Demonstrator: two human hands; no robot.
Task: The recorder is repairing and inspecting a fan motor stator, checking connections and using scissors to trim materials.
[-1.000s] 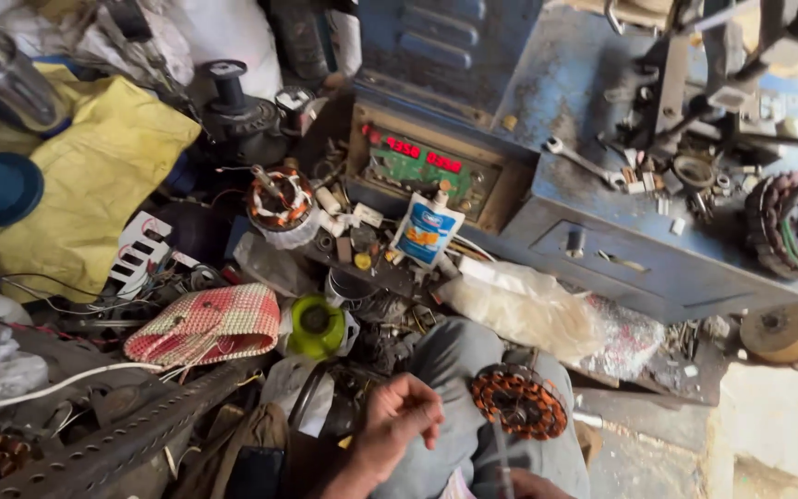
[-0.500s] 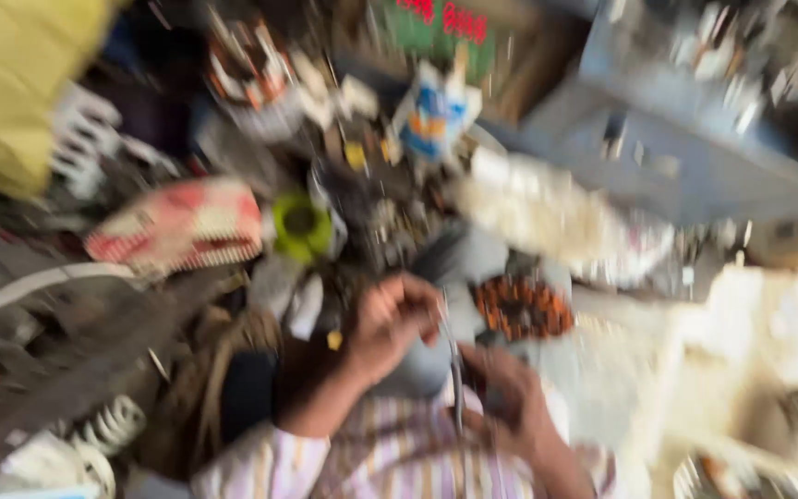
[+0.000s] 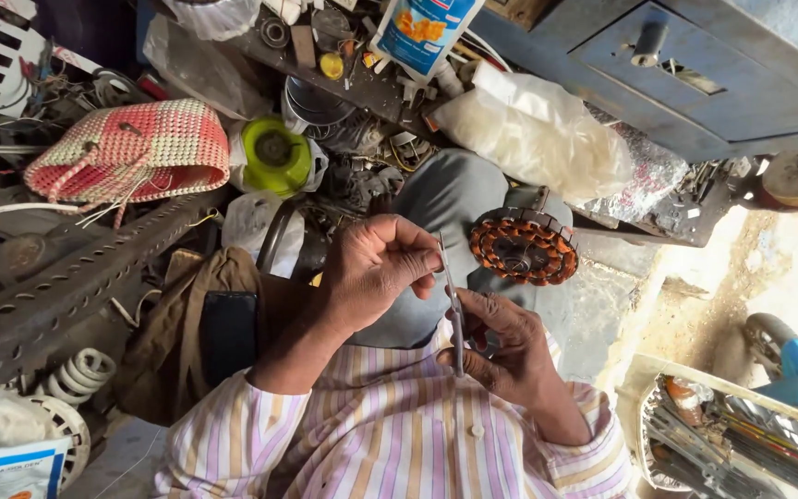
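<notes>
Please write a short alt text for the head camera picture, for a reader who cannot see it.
Seen from above, a person in a striped shirt holds a thin metal tool upright between the left hand and the right hand. A copper-wound motor stator rests on the knee just beyond. Cluttered workshop parts, a pink woven basket and a green spool lie around.

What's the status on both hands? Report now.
Left hand pinching top of thin metal strip. Right hand gripping its lower end. Copper-wound stator resting on knee beyond. Nothing between hands.
</notes>
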